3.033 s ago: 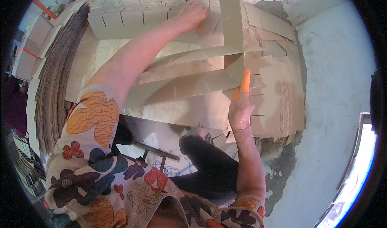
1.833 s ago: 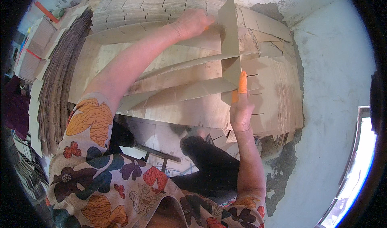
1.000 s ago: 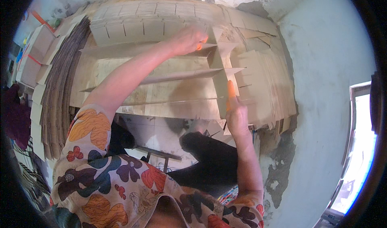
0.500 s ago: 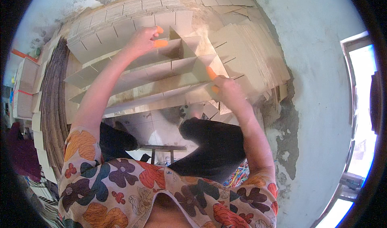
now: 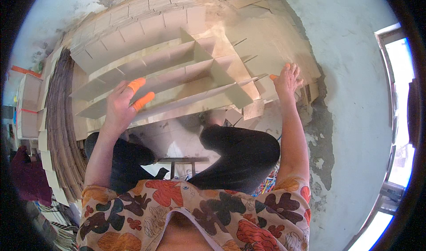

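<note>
Lattice (image 5: 186,73) of grey-tan card set on edge on the board (image 5: 223,42), between the two hands. Three long strips are seen, roughly parallel and slanting up to the right; near their right ends they are crossed by one short strip (image 5: 224,76), past which short tails project.

Board: pale, wood-like, bordered by card on three sides. Slotted sheets are piled along the far side (image 5: 133,31); a broad pile (image 5: 270,42) is seen at the right; a tall pile (image 5: 66,118) is seen at the left, its brown edges exposed.

Room: pale wall (image 5: 359,78) at the right, plaster patchy and grey near the card; bright opening (image 5: 399,122) beyond. Below the board, a tiled floor (image 5: 171,139) and a stool (image 5: 184,159) are seen between dark-trousered knees. At far left, a pale bundle (image 5: 29,104) is banded in red, with dark cloth (image 5: 31,175) below.

Grip, left hand (image 5: 126,102): held over the left half of the lattice; orange-capped thumb and finger parted, nothing pinched. Contact with the strips cannot be told.

Grip, right hand (image 5: 288,80): fingers fanned wide, nothing grasped; held over the right pile, clear of the lattice. Contact with the pile cannot be told.
</note>
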Motion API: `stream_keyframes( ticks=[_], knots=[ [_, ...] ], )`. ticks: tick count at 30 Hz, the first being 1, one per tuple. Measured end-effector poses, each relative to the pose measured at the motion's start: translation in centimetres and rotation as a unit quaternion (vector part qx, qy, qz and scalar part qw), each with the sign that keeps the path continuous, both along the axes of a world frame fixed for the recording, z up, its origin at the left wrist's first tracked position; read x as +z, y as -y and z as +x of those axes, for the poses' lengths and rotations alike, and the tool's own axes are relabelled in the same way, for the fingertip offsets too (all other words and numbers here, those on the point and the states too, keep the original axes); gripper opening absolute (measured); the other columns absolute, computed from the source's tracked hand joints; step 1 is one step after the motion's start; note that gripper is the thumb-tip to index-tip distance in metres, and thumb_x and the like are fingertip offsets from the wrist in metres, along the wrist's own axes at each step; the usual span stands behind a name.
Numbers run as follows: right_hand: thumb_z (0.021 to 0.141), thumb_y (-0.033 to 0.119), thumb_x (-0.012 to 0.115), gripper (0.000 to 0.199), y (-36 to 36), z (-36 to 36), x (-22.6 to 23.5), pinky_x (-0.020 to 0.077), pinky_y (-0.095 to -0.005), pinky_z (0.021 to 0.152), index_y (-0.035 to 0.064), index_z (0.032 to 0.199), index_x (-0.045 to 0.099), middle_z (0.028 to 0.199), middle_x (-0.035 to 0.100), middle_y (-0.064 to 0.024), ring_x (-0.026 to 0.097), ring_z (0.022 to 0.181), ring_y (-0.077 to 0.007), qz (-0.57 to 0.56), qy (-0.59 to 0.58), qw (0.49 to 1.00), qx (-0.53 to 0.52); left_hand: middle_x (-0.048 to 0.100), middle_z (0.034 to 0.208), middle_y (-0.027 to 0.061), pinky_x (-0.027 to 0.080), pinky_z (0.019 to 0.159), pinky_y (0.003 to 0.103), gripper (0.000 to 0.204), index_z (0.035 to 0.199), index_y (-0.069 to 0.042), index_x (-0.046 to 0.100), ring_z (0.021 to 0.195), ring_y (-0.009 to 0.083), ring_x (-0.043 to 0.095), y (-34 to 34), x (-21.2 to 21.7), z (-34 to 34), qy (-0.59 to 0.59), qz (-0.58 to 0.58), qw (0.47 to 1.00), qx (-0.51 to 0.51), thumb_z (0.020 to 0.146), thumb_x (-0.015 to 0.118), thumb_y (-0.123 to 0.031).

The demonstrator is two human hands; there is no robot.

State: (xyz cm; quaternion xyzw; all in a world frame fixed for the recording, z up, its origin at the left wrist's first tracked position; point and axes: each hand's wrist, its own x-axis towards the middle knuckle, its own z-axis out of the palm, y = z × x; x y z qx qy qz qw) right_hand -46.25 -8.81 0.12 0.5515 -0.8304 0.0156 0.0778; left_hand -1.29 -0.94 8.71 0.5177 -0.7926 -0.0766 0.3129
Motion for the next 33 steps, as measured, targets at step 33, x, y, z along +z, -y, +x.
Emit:
stream_keyframes(
  ticks=[33],
  knots=[
    [0.065,0.029,0.079,0.051,1.1,-2.9,2.5,0.0400,-0.0499,0.083,0.0092,0.103,0.051,0.101,0.061,-0.0134,0.054,0.104,-0.0303,-0.051,0.000,0.999,-0.019,0.065,0.092,0.0139,0.049,0.074,0.036,0.033,0.099,-0.003,0.063,0.085,0.0296,0.061,-2.2,-3.0,2.3,0.013,-0.005,0.999,0.041,0.069,0.075,-0.009]
  ],
)
